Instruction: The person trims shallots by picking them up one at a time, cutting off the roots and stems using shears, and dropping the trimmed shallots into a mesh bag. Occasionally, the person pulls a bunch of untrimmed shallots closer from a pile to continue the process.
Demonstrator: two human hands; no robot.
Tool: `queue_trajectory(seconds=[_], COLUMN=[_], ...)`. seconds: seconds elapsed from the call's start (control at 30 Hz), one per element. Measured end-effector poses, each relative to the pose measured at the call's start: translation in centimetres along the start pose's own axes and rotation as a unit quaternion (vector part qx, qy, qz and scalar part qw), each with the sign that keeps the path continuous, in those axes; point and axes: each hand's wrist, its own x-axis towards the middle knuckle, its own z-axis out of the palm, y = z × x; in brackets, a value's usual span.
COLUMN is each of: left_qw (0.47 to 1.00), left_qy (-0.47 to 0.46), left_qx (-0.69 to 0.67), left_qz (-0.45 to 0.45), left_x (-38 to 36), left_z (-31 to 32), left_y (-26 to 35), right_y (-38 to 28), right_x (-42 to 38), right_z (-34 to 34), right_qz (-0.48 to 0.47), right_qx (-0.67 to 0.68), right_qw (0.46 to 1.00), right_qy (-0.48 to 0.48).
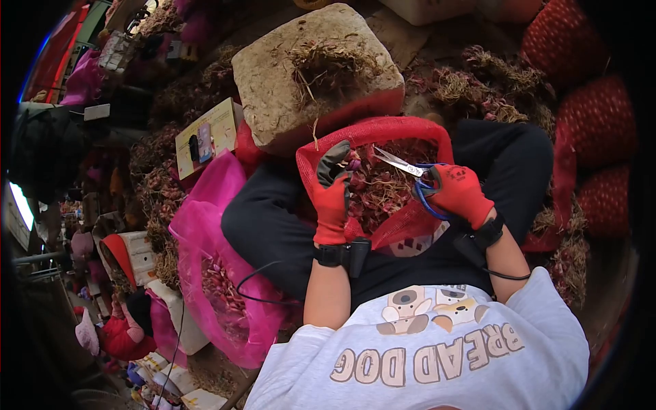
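A gloved left hand (333,195) pinches an onion (353,165) over a red net bag (374,128). The right hand (462,193) grips scissors (403,164), blades parted.

head-worn view, facing forward and down, close above the lap

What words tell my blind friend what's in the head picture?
A seated person's red-gloved right hand holds blue-handled scissors over a red mesh bag of reddish bulbs, the left hand curled nearby. A pink mesh bag lies left, a pale block ahead.
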Motion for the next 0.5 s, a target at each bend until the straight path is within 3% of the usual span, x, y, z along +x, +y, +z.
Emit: queue_trajectory(seconds=[0.17,0.27,0.43,0.5], left_qw=[0.987,0.976,0.989,0.994], left_qy=[0.014,-0.006,-0.007,-0.01], left_qx=[-0.129,-0.208,-0.116,-0.074], left_qz=[-0.097,-0.067,-0.087,-0.086], left_x=[-0.2,-0.2,-0.4,-0.7], left_z=[0.8,1.8,2.1,2.3], left_y=[0.7,1.1,0.7,0.3], right_y=[-1.3,-1.9,-1.8,-2.5], right_x=[-0.5,-0.9,-0.3,0.8], right_z=[-2.2,-2.8,-0.9,-0.6], right_qz=[-0.007,-0.023,0.002,0.043], right_qx=[0.055,0.039,0.185,0.348], right_qw=[0.998,0.998,0.978,0.935], right_qy=[0.035,0.038,0.092,0.053])
